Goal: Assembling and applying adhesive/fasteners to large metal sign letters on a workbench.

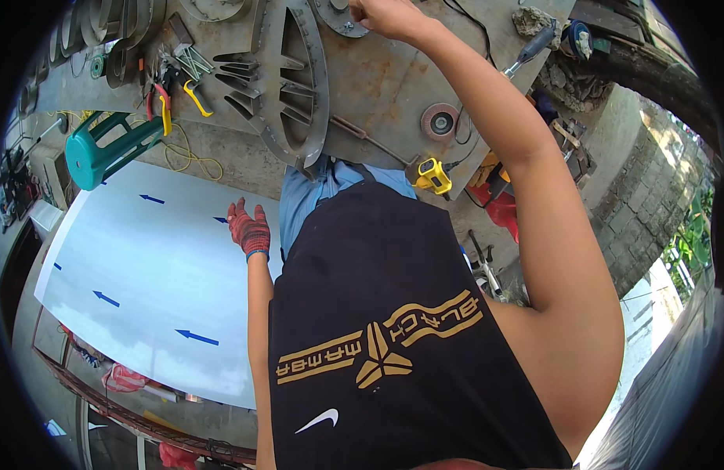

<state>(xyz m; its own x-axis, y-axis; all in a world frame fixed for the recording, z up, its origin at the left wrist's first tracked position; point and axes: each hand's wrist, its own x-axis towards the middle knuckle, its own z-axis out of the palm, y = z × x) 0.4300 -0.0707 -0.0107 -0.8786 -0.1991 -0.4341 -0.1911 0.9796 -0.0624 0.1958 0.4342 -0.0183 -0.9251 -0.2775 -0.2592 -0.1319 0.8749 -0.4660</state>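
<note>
My left hand [249, 229], in a red knit glove, hangs with its fingers apart beside my hip. It is over or next to the edge of a large pale sheet [135, 258] marked with blue arrows. At the top of the view, my bare right hand [384, 17] has its fingers curled in, at a rounded grey metal piece [342, 22] on the metal worktable [378, 86]. The upper edge cuts off part of that hand, so what its fingers grip, if anything, is hidden. Left of it stands a curved sheet-metal frame [320, 86] with an open middle.
Pliers [164, 117], snips and loose metal strips [240, 74] lie on the table's left. A flap disc [440, 122] and a yellow corded power tool [434, 177] sit near its right front. A teal stool [84, 160] stands left, above the pale sheet. Rubble [573, 78] lies far right.
</note>
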